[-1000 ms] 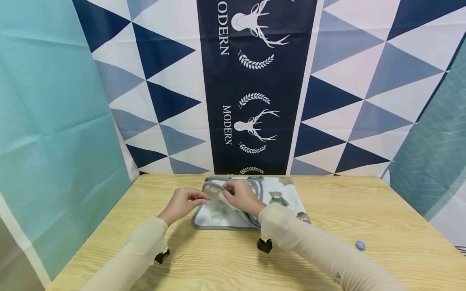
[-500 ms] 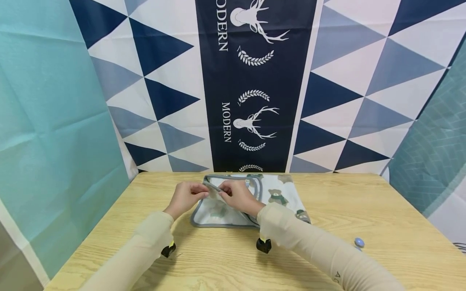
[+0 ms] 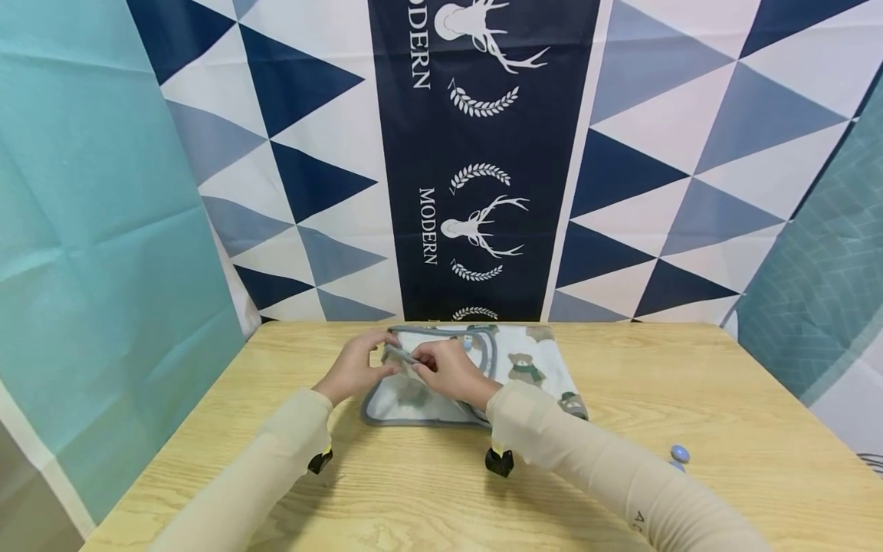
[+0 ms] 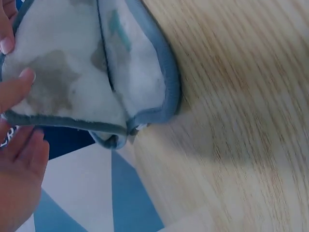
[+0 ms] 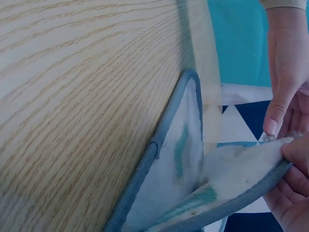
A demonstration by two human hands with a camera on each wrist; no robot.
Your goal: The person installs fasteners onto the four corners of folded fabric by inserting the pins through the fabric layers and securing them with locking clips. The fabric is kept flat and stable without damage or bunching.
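Observation:
A folded white cloth (image 3: 414, 399) with grey edging and a bear print lies at the back middle of the table. My right hand (image 3: 448, 369) pinches its raised edge between thumb and fingers, as the right wrist view also shows. On the left, my left hand (image 3: 360, 366) has thumb and fingers spread apart around the lifted flap (image 4: 53, 82). In the left wrist view its fingers (image 4: 31, 150) extend below the grey edging, and its thumb overlaps the flap's face. A small clear piece (image 5: 268, 138) shows at the flap's edge beside the left thumb.
Two small blue oval objects (image 3: 679, 453) lie on the wooden table (image 3: 414, 491) at the right. Behind the table hangs a curtain (image 3: 331, 192) with triangles and deer heads. A teal sheet (image 3: 117, 268) hangs on the left.
My left hand has moved slightly up and right, and its thumb and fingers have spread apart. The right hand still pinches the cloth, whose flap has shifted. The view has tilted down slightly.

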